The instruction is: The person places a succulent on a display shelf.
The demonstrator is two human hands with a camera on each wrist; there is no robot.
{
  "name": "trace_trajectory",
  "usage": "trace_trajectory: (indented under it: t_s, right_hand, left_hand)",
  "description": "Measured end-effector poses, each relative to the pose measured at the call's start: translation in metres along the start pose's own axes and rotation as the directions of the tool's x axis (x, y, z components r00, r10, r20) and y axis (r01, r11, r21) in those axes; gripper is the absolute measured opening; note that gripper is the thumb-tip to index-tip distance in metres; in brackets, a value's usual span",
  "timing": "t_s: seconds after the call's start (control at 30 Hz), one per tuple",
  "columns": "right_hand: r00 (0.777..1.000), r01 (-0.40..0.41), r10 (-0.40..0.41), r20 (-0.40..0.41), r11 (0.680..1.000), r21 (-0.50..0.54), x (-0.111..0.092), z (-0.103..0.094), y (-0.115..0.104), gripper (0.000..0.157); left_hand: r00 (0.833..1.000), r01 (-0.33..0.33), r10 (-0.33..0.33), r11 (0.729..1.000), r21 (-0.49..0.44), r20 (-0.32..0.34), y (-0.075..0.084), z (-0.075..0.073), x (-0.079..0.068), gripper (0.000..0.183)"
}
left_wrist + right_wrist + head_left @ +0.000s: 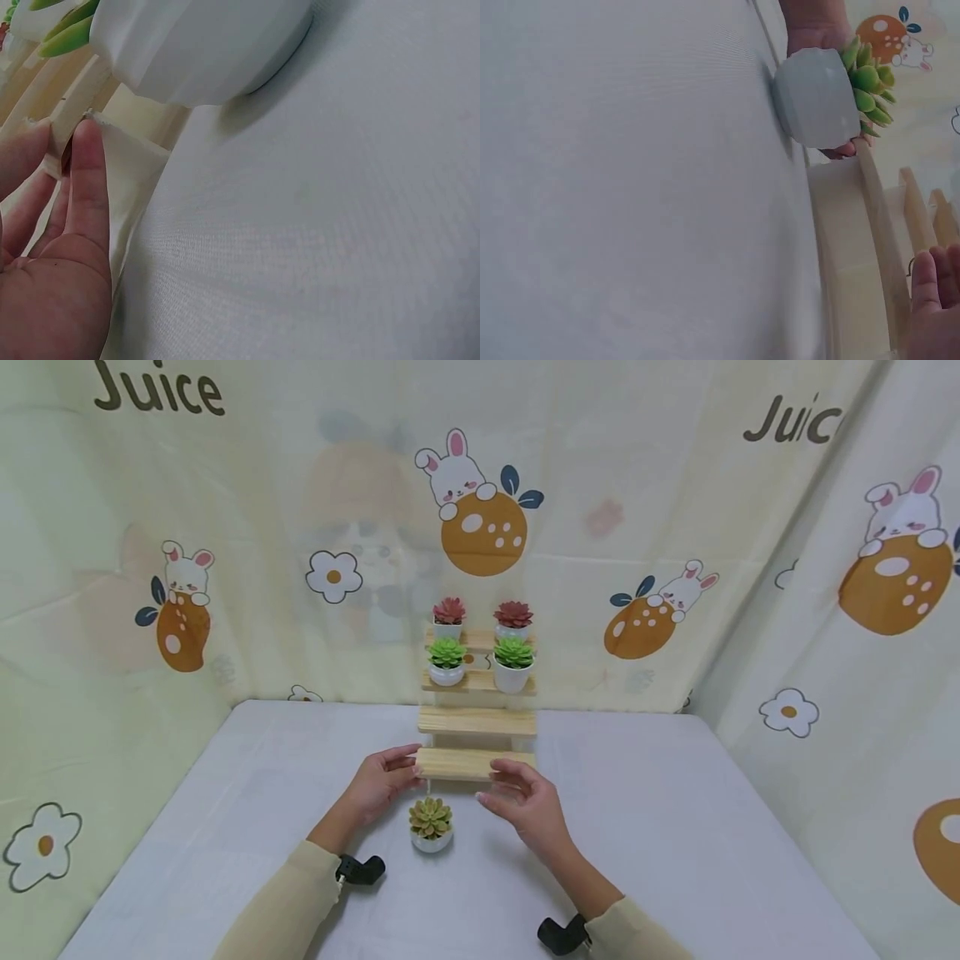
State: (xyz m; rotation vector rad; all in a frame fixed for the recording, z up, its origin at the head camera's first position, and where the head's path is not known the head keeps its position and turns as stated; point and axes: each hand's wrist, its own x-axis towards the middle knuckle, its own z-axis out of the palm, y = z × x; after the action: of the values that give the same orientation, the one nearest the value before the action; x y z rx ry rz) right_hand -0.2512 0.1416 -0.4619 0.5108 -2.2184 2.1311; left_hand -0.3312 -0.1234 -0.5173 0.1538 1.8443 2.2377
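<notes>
A tiered wooden plant stand (pixel 476 722) stands at the far side of the table. My left hand (pixel 377 785) pinches the left end of its lowest board; in the left wrist view thumb and fingers (pixel 90 180) lie on either side of that end. At the board's right end is my right hand (pixel 528 806), its fingers loosely bent over the front edge and the thumb apart below. Between the hands, in front of the stand, a yellow-green artificial succulent (pixel 431 817) sits upright in a white pot (pixel 817 97) on the table.
Two green succulents (pixel 513 652) in white pots occupy the stand's second-highest board, and two red ones (pixel 513 614) the top. A white cloth covers the table (pixel 645 827). Printed curtains (pixel 637 510) hang close behind the stand and along both sides.
</notes>
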Motion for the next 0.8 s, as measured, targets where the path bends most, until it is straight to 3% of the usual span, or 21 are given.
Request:
trace_trajectory:
  t_s: [0.13,0.27,0.37,0.63,0.8]
  right_hand:
    - [0.993,-0.042,0.042,0.115,0.999,0.003,-0.005,0.004,0.007,0.057]
    - [0.96,-0.114,0.114,0.255,0.993,-0.015,-0.009,0.011,0.01,0.059]
    - [0.937,-0.15,0.151,0.316,0.988,-0.027,-0.01,0.016,0.014,0.065]
    - [0.933,-0.135,0.153,0.326,0.988,-0.078,-0.002,0.03,0.041,0.071]
    - [0.934,-0.123,0.16,0.32,0.984,-0.13,0.002,0.039,0.047,0.075]
  left_hand:
    - [1.0,0.002,-0.002,1.0,-0.004,-0.004,-0.001,0.002,0.0,0.048]
    - [1.0,-0.001,0.0,1.0,-0.013,-0.013,-0.002,0.001,0.001,0.048]
    - [1.0,-0.003,0.002,1.0,-0.007,-0.013,-0.003,0.0,0.002,0.05]
    - [1.0,-0.015,0.015,1.0,-0.003,-0.012,-0.003,0.0,0.001,0.048]
    - [0.999,-0.032,0.032,0.999,-0.008,0.005,-0.003,0.001,0.001,0.048]
